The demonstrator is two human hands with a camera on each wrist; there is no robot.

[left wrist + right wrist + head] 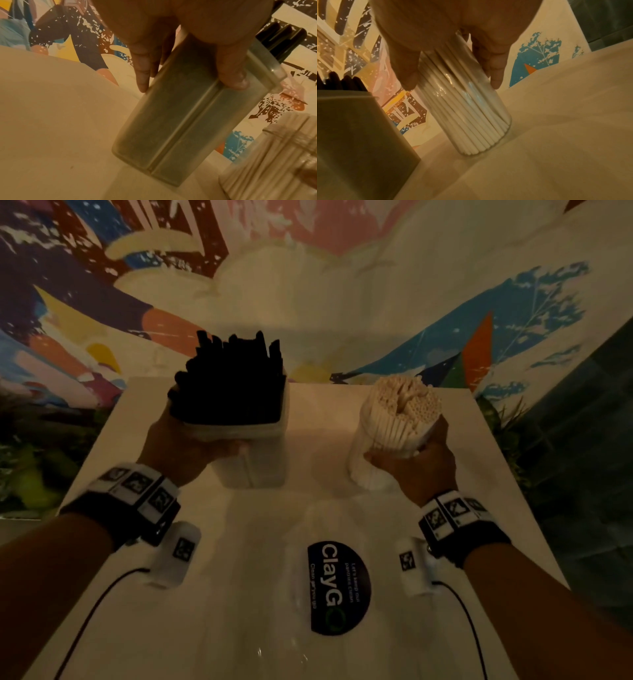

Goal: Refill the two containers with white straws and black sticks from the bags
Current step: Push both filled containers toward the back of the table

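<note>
A square frosted container [253, 463] [181, 121] stands on the white table [137, 611], packed with black sticks [229, 381] [283, 36] that rise above its rim. My left hand [185, 450] [188, 54] grips it near the top, thumb on the near corner and fingers round the far side. To the right stands a round clear jar [370, 470] [465, 108] full of white straws [404, 405] [471, 115]. My right hand [414, 463] [453, 54] holds that jar just below its mouth, thumb and fingers on opposite sides.
A clear plastic bag with a black round label [339, 587] lies flat on the table near me, between my wrists. A painted mural wall [308, 285] rises right behind the table's far edge. Dark tiles [589, 457] lie to the right.
</note>
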